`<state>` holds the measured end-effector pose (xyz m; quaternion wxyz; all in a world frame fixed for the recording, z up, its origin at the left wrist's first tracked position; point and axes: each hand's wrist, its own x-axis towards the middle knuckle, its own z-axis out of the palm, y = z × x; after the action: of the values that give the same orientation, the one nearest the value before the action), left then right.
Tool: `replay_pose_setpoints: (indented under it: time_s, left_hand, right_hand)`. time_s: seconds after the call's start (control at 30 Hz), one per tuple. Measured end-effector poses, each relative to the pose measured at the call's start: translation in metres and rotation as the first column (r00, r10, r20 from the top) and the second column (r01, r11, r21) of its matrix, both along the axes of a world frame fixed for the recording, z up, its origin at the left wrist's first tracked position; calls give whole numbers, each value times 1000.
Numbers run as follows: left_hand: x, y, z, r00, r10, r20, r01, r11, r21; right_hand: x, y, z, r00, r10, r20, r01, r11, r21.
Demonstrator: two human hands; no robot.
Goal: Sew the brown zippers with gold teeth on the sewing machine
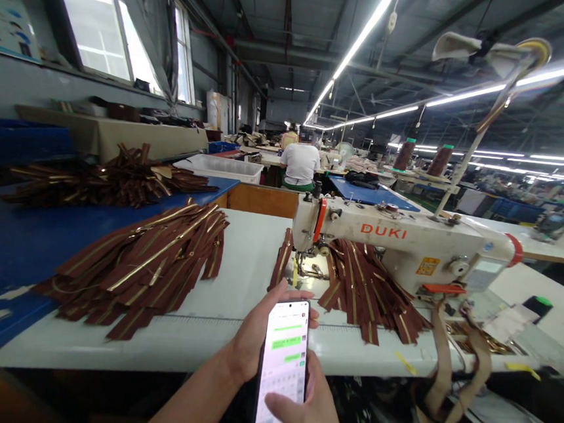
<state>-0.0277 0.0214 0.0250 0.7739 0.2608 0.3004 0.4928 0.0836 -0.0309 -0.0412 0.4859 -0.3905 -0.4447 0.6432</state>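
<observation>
A smartphone (pixel 282 369) with a lit chat screen is held upright in front of me, below the white table's near edge. My left hand (pixel 256 331) wraps round its back and left side, fingers curling over the top. My right hand (pixel 311 415) grips the lower right of the phone, its thumb lying on the on-screen keyboard. Behind the phone stands a white DUKI sewing machine (pixel 397 245), with brown zipper tapes (pixel 369 288) piled under its arm.
A large pile of brown zippers with gold teeth (pixel 144 262) lies on the white table (pixel 231 339) at left; another heap (pixel 111 180) rests on the blue surface. A person in a white shirt (pixel 300 166) sits far back, facing away. Tan straps (pixel 446 371) hang off the table at right.
</observation>
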Motion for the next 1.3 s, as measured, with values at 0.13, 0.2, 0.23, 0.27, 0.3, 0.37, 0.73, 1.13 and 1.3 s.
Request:
replay_pose_setpoints:
  time_s: [0.13,0.2,0.23,0.27,0.3,0.37,0.73,1.13,1.3]
  left_hand:
    - [2,-2,1,1000,6,-12,-6,1000,22]
    - [3,-3,2,1000,7,-21,-7,1000,26]
    - [4,-4,3,1000,10,-26,-9,1000,25]
    - [5,-4,3,999,12,-29,-11,1000,24]
    - [5,-5,4,999,13,-32,-13,1000,23]
    - [6,-6,5,999,18,-34,-17,1000,24]
    - [4,-3,4,999,24,-38,-24,1000,-4]
    - [0,-1,3,1000,2,-8,-2,1000,-20]
    - [-3,0,2,1000,-1,7,2,1000,-20]
  right_hand:
    - [-3,-1,1,998,-66,13,66,998,4]
    - [-5,-1,2,997,-76,4,76,997,7]
    - [-5,0,2,997,-72,-2,72,997,7]
    - [-6,0,2,998,-66,-6,66,998,5]
    - [-6,1,2,998,-61,-8,61,998,4]
    - [-6,2,0,999,-49,-15,49,999,13]
    - [2,2,-2,1000,8,14,-8,1000,10]
    - [2,4,-9,997,15,-80,-13,1000,24]
    - [11,9,-15,976,120,-184,-116,993,32]
